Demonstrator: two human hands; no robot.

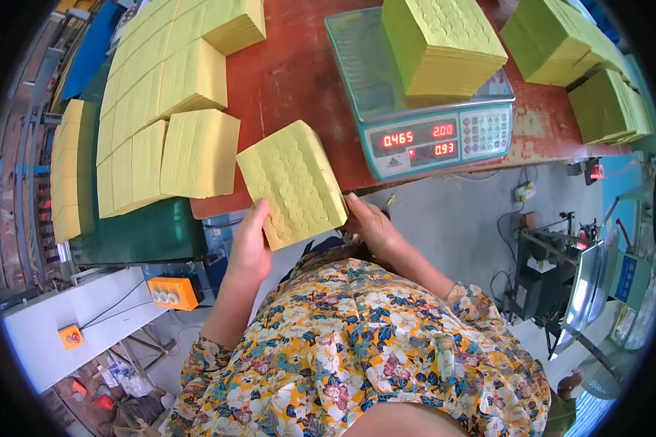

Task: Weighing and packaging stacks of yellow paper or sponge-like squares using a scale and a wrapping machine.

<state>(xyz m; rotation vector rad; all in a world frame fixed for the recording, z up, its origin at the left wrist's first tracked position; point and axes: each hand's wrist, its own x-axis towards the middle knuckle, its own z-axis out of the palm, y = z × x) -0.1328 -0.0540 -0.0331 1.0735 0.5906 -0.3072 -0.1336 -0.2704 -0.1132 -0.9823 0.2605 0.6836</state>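
Between both hands I hold a thick stack of yellow paper, its top sheet embossed or punched with rows of round, coin-like marks. My left hand is closed on its near left edge, thumb on top. My right hand grips the right side near the lower corner, with its fingers partly hidden. The held stack is tilted, over the front edge of the red table. Beyond it to the right, a teal digital scale with lit red digits carries another yellow paper stack.
Rows of yellow stacks fill the left, beside a green surface. More paper stacks stand at the right end of the table. An orange switch box hangs at lower left. A machine on a metal frame stands at right.
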